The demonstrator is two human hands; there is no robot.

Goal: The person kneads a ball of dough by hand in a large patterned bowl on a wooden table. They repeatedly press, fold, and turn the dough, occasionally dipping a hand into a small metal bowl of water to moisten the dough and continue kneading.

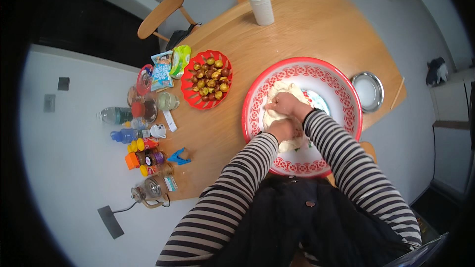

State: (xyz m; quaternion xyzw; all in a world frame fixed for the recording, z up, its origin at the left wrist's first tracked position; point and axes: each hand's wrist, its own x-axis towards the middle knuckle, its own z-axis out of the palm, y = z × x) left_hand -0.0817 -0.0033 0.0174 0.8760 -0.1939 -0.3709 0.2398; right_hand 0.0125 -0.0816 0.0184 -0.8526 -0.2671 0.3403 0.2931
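Note:
A large white enamel basin (347, 81) with a red rim and red pattern stands at the table's near edge. Pale dough (284, 88) lies in its left part. Both my hands press into the dough, one beside the other. My left hand (284, 130) is the nearer one, its fingers partly hidden against the dough. Just beyond it, my right hand (285, 104) is curled like a fist on the dough, with the fingertips hidden. Right of the basin sits a small steel bowl (379, 92) with something whitish in it.
A red fruit basket (188, 94) of round brownish-yellow fruit stands left of the basin. Snack packets (162, 74), jars, bottles and a glass kettle (154, 188) line the wall side. A white paper-like roll (262, 9) stands at the far edge. One chopstick-like stick (397, 93) lies at right.

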